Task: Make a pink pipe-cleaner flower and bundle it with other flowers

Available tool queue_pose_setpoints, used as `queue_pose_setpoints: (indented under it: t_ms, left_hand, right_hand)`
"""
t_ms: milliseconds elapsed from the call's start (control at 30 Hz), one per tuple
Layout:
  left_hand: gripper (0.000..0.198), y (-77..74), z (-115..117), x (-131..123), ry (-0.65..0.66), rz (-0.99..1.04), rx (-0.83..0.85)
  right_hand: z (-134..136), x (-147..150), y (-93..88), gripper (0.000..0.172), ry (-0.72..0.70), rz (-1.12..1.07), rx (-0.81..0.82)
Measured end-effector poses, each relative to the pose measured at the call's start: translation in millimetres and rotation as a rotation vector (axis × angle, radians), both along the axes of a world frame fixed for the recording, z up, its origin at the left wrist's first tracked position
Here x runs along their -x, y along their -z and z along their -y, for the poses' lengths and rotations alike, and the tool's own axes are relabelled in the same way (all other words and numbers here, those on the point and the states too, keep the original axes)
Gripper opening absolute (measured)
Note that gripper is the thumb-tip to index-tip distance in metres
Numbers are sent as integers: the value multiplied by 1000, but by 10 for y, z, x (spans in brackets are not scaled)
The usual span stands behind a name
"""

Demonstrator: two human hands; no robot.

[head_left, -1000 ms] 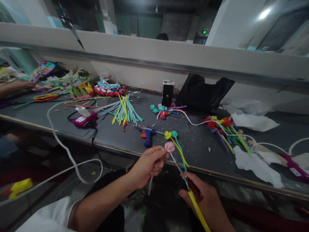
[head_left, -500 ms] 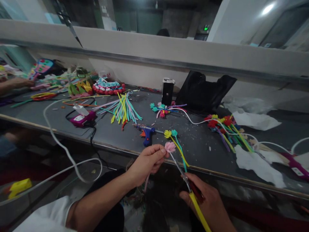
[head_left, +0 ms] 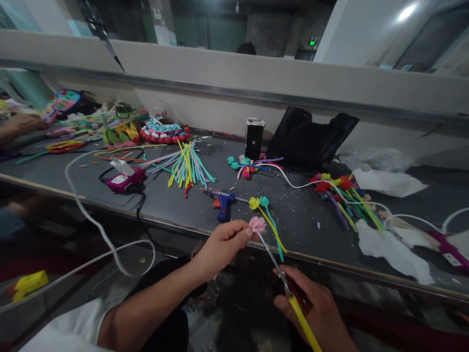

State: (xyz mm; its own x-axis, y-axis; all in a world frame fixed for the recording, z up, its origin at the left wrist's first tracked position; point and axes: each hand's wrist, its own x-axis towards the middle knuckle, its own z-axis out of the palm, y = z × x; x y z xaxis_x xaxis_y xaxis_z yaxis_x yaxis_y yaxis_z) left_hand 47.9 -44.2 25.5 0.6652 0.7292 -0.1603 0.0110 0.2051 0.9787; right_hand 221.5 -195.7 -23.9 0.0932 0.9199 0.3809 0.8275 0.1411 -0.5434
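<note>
My left hand (head_left: 227, 244) pinches a pink pipe-cleaner flower (head_left: 258, 225) between thumb and fingers, just above the table's front edge. My right hand (head_left: 309, 303) is closed around scissors (head_left: 283, 276) with a yellow handle and a dark red one. Their narrow metal blades point up to the underside of the flower; whether the tips touch it, I cannot tell. Beyond the pink flower, a yellow flower (head_left: 254, 203) and a turquoise flower (head_left: 264, 201) lie on long stems. To their left rests a blue glue gun (head_left: 223, 203).
Loose pipe cleaners (head_left: 190, 168) fan out on the dark table (head_left: 176, 208). A phone (head_left: 254, 139) and a black bag (head_left: 311, 139) stand against the wall. Finished flowers (head_left: 331, 188) and white paper (head_left: 394, 252) lie right. A white cable crosses the table. Another person's hand (head_left: 25, 126) is far left.
The pale pink strand that hung beneath my left hand no longer shows. Both hands have shifted only slightly, and the scissors still point at the flower's base.
</note>
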Motion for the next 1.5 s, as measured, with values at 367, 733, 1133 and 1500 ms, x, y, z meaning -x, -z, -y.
queue_pose_setpoints:
  t_ms: [367,733,1133,1500]
  left_hand:
    - [33,-22,1,5,-12,-35,-49]
    - [31,-17,0,8,-15,-25,-45]
    - [34,-11,-6,17,-13,-8,-14]
    - [35,3,-2,19,-4,4,14]
  right_hand:
    - [10,-10,-2,37,-22,-33,29]
    - [74,10,53,42,-12,-189,156]
    - [63,11,1,45,-98,-469,286]
    - [91,94,-87,58,-86,-790,438]
